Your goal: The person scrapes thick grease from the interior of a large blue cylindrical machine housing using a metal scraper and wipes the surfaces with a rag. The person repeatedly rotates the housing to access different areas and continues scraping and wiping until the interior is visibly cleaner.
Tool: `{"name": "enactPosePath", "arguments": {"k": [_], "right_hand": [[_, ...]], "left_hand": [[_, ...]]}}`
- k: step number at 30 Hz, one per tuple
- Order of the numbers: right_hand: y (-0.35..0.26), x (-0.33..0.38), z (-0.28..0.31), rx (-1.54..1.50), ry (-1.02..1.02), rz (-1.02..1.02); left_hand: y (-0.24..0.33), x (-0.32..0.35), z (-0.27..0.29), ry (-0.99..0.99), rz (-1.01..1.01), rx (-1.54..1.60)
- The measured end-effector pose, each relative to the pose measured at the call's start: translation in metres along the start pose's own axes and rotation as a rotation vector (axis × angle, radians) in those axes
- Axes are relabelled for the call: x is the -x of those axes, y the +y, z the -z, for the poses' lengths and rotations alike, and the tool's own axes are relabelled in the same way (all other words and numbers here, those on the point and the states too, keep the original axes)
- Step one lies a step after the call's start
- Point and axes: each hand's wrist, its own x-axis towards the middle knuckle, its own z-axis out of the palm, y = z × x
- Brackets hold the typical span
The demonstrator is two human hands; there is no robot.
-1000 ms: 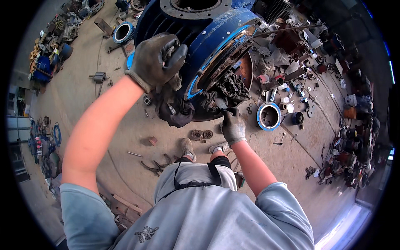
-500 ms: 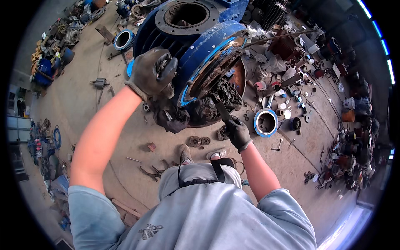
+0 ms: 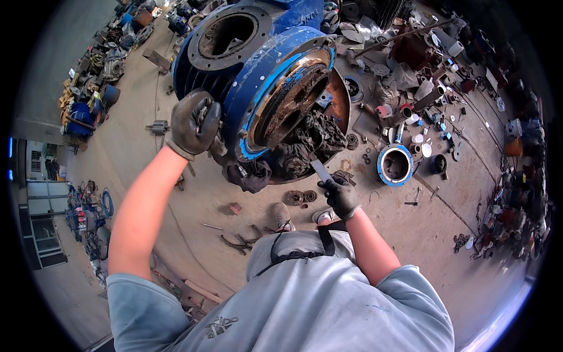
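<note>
A large blue pump-like housing [image 3: 231, 94] stands in front of me, its round flange edged in bright blue with a rusty brown interior. Beside its left side, my left hand [image 3: 196, 124], in a dark glove, is curled closed. A greyish piece pokes out below those fingers, but its kind is unclear. My gloved right hand [image 3: 342, 198] grips a flat metal scraper [image 3: 321, 171], blade pointing up toward the flange's lower side, apart from it. Dark crumpled rags [image 3: 319, 134] lie in a rusty basin-like part [image 3: 341, 105] under the flange. Another dark cloth [image 3: 252, 176] hangs at its lower left.
On the floor to the right lies a blue-rimmed ring [image 3: 394, 165] near scattered cups, tubes and parts. Bearings [image 3: 294, 198] sit by my shoes, with a metal puller [image 3: 239, 243] nearer. Heaps of machine parts [image 3: 495, 217] line the right side. A grey rotor-like part [image 3: 157, 127] lies left.
My right hand and scraper have drawn away from the flange, and the blade's flat face now shows. My left hand has moved slightly lower beside the housing. The whole view has shifted.
</note>
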Motion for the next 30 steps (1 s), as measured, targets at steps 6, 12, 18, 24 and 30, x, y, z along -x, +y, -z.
{"name": "enactPosePath", "arguments": {"k": [6, 12, 18, 24, 30], "right_hand": [[-0.053, 0.071, -0.017, 0.335, -0.031, 0.417], [-0.130, 0.037, -0.056, 1.102, -0.026, 1.255], [-0.127, -0.001, -0.072, 1.043, -0.012, 1.252], [-0.045, 0.014, -0.077, -0.156, -0.234, 0.268], [-0.012, 0.008, -0.126, -0.572, -0.307, 0.182]], "left_hand": [[0.002, 0.004, -0.006, 0.055, 0.047, 0.019], [0.001, 0.004, -0.002, 0.011, 0.092, 0.004], [0.007, 0.000, -0.003, -0.031, 0.199, 0.004], [0.006, 0.001, -0.006, -0.033, 0.259, 0.032], [-0.012, 0.017, 0.010, -0.163, 0.366, 0.067]]}}
